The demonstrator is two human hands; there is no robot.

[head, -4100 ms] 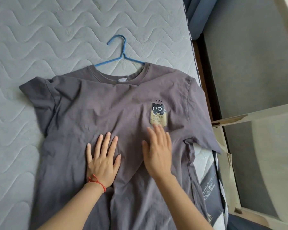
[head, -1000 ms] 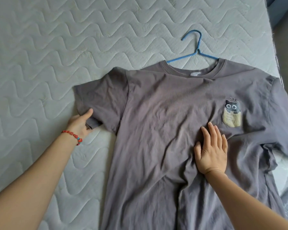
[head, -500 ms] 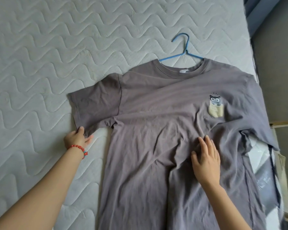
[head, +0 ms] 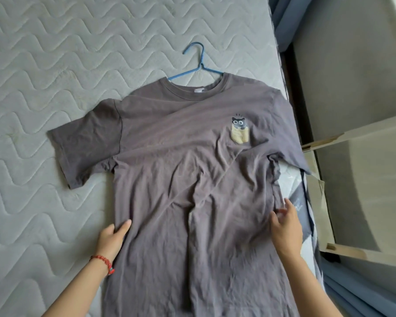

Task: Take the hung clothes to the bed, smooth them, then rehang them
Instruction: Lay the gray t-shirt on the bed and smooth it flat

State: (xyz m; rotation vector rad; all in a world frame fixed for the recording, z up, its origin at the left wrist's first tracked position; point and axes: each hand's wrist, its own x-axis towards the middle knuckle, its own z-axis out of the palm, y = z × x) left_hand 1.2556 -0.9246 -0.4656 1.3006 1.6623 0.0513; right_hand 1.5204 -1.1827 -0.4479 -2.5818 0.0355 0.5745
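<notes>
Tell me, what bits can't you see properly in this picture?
- Blue hanger: shoulders hidden inside the grey T-shirt, head view.
- T-shirt hem: cut off by the bottom edge.
- Writing under the cat print: too small to read.
- Left hand: fingers tucked under the shirt's side.
- Right hand: fingertips blurred.

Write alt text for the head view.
A grey T-shirt lies face up on a quilted mattress, a blue hanger in its neck. The left hand and right hand hold its side edges.
</notes>
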